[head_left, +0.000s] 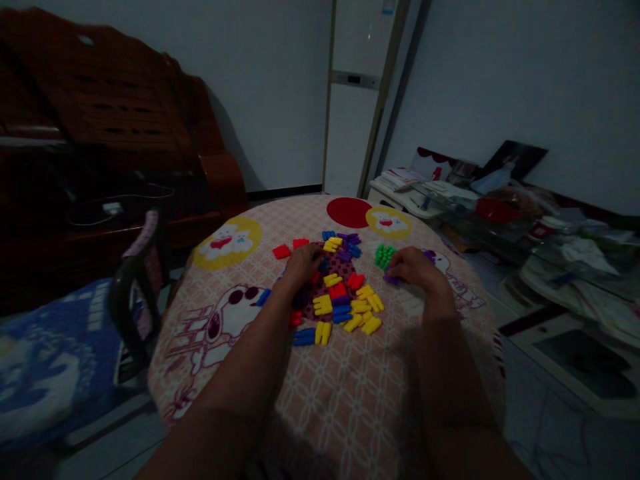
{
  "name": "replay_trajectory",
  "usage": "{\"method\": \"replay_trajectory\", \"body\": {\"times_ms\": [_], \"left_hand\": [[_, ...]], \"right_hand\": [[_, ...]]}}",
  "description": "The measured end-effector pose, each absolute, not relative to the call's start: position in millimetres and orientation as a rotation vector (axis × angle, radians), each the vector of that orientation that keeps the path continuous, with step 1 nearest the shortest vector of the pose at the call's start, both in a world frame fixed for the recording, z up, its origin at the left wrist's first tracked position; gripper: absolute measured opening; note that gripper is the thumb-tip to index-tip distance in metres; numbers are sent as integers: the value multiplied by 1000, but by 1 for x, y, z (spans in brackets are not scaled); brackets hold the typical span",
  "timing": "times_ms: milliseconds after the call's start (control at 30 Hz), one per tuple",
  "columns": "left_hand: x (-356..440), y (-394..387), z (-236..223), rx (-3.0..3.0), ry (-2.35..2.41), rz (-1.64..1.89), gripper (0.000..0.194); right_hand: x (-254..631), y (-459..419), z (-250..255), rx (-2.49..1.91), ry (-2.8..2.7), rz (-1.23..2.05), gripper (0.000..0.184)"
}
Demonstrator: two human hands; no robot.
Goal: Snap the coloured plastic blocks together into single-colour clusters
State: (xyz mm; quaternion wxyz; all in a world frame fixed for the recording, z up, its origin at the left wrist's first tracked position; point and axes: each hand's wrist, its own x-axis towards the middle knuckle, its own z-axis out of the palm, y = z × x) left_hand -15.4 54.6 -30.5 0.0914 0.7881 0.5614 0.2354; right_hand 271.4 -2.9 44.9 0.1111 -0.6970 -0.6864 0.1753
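Observation:
My left hand (303,263) reaches over the left side of a spread of pronged plastic toy pieces. Its fingers are bent down and close together; what they hold, if anything, is hidden. At the right, my right hand (414,267) pinches a purple plastic piece (391,279) low over the cloth. Just beyond these fingertips lies a group of green pieces (385,256). Between the hands are yellow pieces (370,298), a red piece (337,291), blue pieces (342,313) and more purple ones (345,255), partly on a dark maroon lattice-patterned surface (346,270).
A patterned cloth covers the round table (345,393). A chair (135,300) stands at the left, before a carved wooden bench (125,127). On the right, a glass-topped stand (505,227) carries papers and clutter. A tall white cabinet-like unit (353,127) stands behind.

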Motion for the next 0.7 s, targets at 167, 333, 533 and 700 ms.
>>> {"method": "replay_trajectory", "body": {"times_ms": [167, 333, 533, 700], "left_hand": [[-15, 56, -34, 2345, 1658, 696, 32], [-13, 54, -31, 2392, 1655, 656, 31], [-15, 53, -30, 2410, 1654, 647, 31], [-16, 56, -35, 2398, 1658, 668, 32]], "right_hand": [[346, -7, 38, -2179, -1330, 40, 15], [371, -13, 9, -2335, -948, -206, 25], [371, 3, -23, -2223, -936, -210, 30], [382, 18, -35, -2183, -960, -180, 27]]}}
